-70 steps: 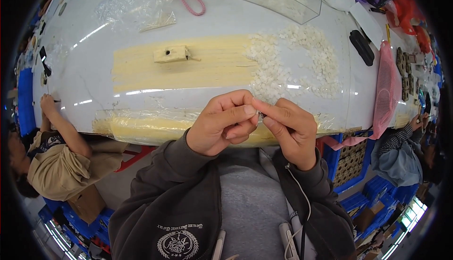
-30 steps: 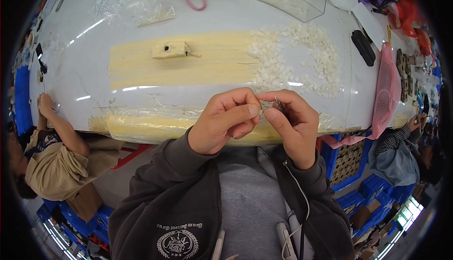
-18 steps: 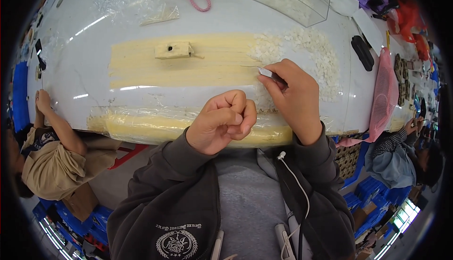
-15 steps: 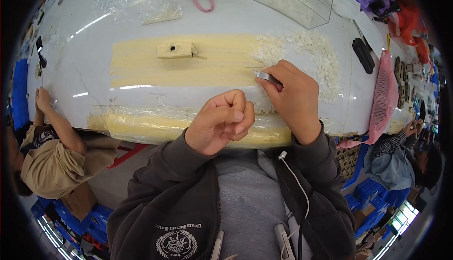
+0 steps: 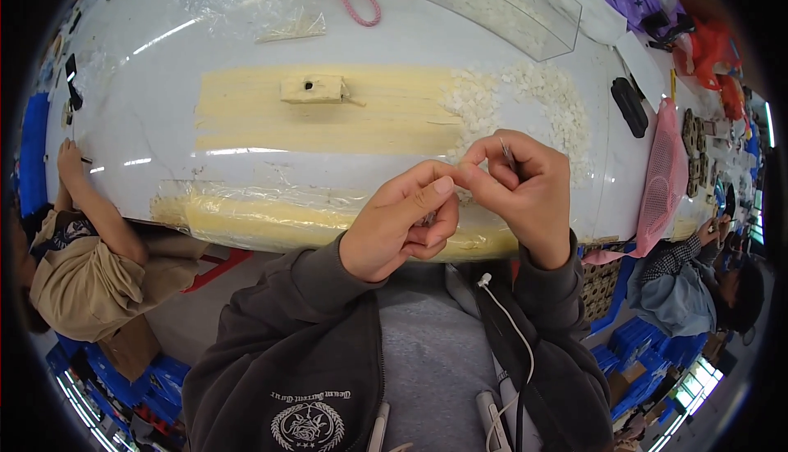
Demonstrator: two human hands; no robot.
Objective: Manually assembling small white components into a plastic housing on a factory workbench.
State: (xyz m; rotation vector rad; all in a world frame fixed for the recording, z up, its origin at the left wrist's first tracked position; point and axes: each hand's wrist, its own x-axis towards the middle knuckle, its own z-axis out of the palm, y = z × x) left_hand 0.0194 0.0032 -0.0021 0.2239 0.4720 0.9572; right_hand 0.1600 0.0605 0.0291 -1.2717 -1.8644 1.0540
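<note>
While held just above the near edge of the white bench (image 5: 148, 124), meet fingertip to fingertip: left hand (image 5: 402, 226) curled narrow, thumb and forefinger pinching something too small to make out; right hand (image 5: 521, 194) closed on a thin metal pin (image 5: 508, 155). Stands nearly upright, that pin, long axis pointing toward the far edge, tip poking out above the knuckles. Leaves open room across the bench's middle, over the pale yellow mat (image 5: 328, 111) with its small wooden block (image 5: 312, 88); crowds the right side with a heap of small white pieces (image 5: 533, 95). Differs from half a second back: right hand drawn off the heap and returned to the left, near the bench's front edge.
</note>
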